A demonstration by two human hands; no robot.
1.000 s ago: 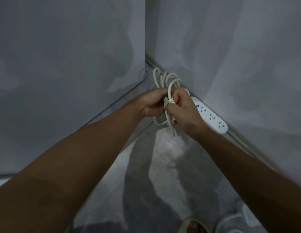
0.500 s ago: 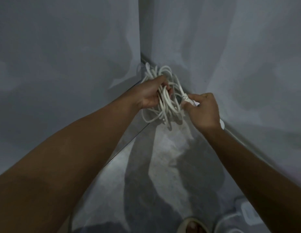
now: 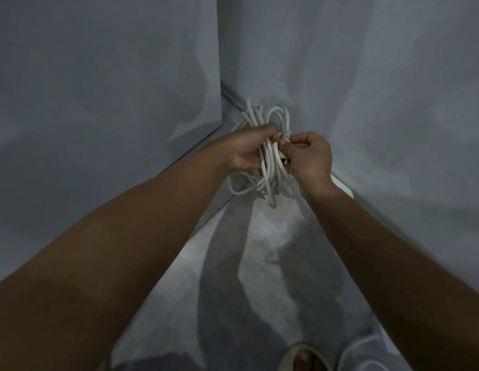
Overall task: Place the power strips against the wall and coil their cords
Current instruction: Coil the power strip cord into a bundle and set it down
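A bundle of white cord (image 3: 270, 167) hangs in loops in the room's corner, above the floor. My left hand (image 3: 246, 151) grips the bundle's middle from the left. My right hand (image 3: 308, 156) is closed on a strand at the bundle's right side, pinching it near the top. The white power strip (image 3: 341, 186) lies on the floor along the right wall; only its near end shows behind my right wrist.
Grey walls meet in a corner (image 3: 221, 84) just behind the cord. A thin cable (image 3: 233, 99) runs along the base of the right wall. My sandalled foot (image 3: 302, 357) and another white cord (image 3: 351, 352) sit at the bottom edge.
My right hand moved back from the power strip end to the bundle and closed on a strand. The left hand kept its grip on the coil.
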